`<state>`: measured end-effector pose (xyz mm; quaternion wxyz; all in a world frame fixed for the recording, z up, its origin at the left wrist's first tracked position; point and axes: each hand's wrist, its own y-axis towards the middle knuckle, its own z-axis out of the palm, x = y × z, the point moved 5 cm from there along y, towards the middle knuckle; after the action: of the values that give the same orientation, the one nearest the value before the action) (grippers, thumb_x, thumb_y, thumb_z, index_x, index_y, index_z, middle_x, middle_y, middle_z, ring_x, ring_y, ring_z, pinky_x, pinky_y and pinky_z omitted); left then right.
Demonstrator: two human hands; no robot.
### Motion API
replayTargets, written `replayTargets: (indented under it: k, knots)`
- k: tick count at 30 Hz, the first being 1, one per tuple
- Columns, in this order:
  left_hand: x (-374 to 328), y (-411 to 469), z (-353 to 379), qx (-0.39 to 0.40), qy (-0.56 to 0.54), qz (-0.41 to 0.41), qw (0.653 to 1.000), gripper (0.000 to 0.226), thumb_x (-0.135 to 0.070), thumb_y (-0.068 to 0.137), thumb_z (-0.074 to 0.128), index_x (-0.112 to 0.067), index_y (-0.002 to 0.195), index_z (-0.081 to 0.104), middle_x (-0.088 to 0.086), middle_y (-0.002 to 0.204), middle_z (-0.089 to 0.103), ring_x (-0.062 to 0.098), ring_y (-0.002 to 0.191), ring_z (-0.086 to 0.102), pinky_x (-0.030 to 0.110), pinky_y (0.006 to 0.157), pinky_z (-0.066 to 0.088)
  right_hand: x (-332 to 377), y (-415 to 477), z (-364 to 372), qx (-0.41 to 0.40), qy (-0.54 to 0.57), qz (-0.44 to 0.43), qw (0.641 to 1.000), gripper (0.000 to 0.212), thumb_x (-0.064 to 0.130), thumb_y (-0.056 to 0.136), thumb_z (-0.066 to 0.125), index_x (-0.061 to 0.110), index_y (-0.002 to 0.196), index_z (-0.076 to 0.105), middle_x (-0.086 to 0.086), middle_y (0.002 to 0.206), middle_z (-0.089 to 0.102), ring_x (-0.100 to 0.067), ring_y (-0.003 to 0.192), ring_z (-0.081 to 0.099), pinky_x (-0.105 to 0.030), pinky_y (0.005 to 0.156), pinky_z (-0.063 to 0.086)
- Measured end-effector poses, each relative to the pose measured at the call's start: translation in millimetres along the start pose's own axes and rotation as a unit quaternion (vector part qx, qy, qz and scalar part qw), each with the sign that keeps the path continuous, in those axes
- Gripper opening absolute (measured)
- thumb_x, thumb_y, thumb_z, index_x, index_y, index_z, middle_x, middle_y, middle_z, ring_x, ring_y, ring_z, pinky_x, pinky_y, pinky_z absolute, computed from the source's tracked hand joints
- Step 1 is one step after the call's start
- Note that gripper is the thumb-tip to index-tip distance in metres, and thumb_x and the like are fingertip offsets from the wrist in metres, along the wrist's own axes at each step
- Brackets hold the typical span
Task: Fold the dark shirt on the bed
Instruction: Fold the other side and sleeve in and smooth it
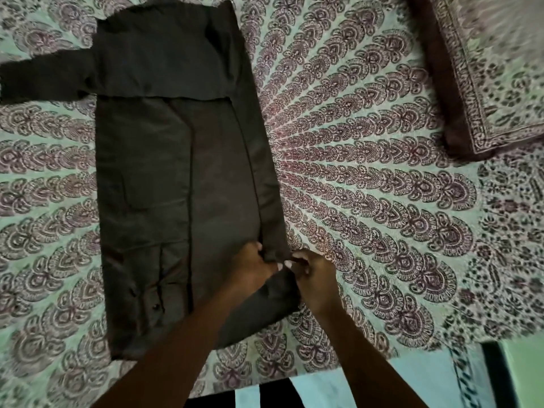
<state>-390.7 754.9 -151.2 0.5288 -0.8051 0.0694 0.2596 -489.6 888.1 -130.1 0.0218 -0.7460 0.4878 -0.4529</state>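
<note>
The dark shirt (pixel 176 178) lies flat on the bed (pixel 368 172), stretched lengthwise away from the person. Along its right edge a folded strip (pixel 262 172) has been turned inward over the body and runs from the far end to the near right corner. Whether this strip is a sleeve or the side panel cannot be told. One sleeve (pixel 38 81) lies unfolded, sticking out sideways from the shirt's far left. Small buttons (pixel 156 306) show on its near left part.

Both hands work at the shirt's near right corner, almost touching each other. The left hand (pixel 256 266) has its grip clamped on the near end of the strip, fingers curled into the cloth. The right hand (pixel 312 275) pinches the same end from the outer side.

Judgement: the step in hand is squaring off the right-side fold, so the task is in its early half. The next move calls for releasing here, then bringing the outlying sleeve and the left side inward to match, edges parallel.

A patterned pillow (pixel 485 69) lies well to the right of the shirt's far end.
</note>
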Motion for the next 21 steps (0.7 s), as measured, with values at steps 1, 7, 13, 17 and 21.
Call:
replayTargets:
  k: [1, 7, 13, 17, 21]
  knots:
    - [3, -3, 0, -0.013, -0.011, 0.007, 1.000, 0.033, -0.031, 0.065, 0.087, -0.019, 0.078, 0.059, 0.009, 0.079, 0.073, 0.033, 0.088, 0.075, 0.053, 0.077, 0.062, 0, -1, 0, 0.001, 0.002, -0.004, 1.000, 0.013, 0.020, 0.094, 0.075, 0.011, 0.103, 0.078, -0.004, 0.094, 0.078, -0.018, 0.082, 0.069, -0.010, 0.067, 0.041]
    - [16, -42, -14, -0.149, 0.033, 0.080, 0.985, 0.035, -0.008, 0.084, 0.081, -0.013, 0.111, 0.060, -0.015, 0.071, 0.052, 0.028, 0.079, 0.063, 0.024, 0.067, 0.036, 5, -4, 10, 0.053, -0.060, -0.035, 0.996, 0.031, 0.025, 0.080, 0.086, 0.023, 0.105, 0.067, 0.004, 0.095, 0.074, -0.018, 0.083, 0.071, -0.036, 0.074, 0.059]
    - [41, -51, -12, -0.170, 0.048, 0.123, 0.977, 0.061, -0.002, 0.087, 0.077, -0.019, 0.141, 0.053, 0.011, 0.105, 0.066, 0.037, 0.093, 0.067, 0.029, 0.076, 0.042, 20, -11, 21, 0.051, -0.239, -0.220, 0.944, 0.055, 0.023, 0.080, 0.083, 0.022, 0.131, 0.063, -0.008, 0.137, 0.052, -0.030, 0.124, 0.052, -0.046, 0.100, 0.054]
    - [53, -47, -9, -0.178, 0.091, 0.167, 0.965, 0.047, -0.002, 0.086, 0.074, -0.016, 0.130, 0.065, 0.016, 0.124, 0.063, 0.040, 0.100, 0.065, 0.042, 0.086, 0.055, 18, -2, 31, 0.078, -0.328, -0.382, 0.861, 0.040, 0.034, 0.091, 0.059, 0.021, 0.127, 0.069, -0.012, 0.144, 0.054, -0.033, 0.131, 0.049, -0.050, 0.096, 0.050]
    - [63, -47, -8, -0.170, 0.142, 0.170, 0.960, 0.040, -0.017, 0.092, 0.072, -0.018, 0.131, 0.065, 0.012, 0.142, 0.051, 0.041, 0.107, 0.064, 0.050, 0.090, 0.055, 17, 14, 31, 0.136, -0.385, -0.471, 0.782, 0.046, 0.039, 0.098, 0.054, 0.020, 0.138, 0.063, -0.015, 0.153, 0.050, -0.034, 0.138, 0.050, -0.052, 0.102, 0.046]
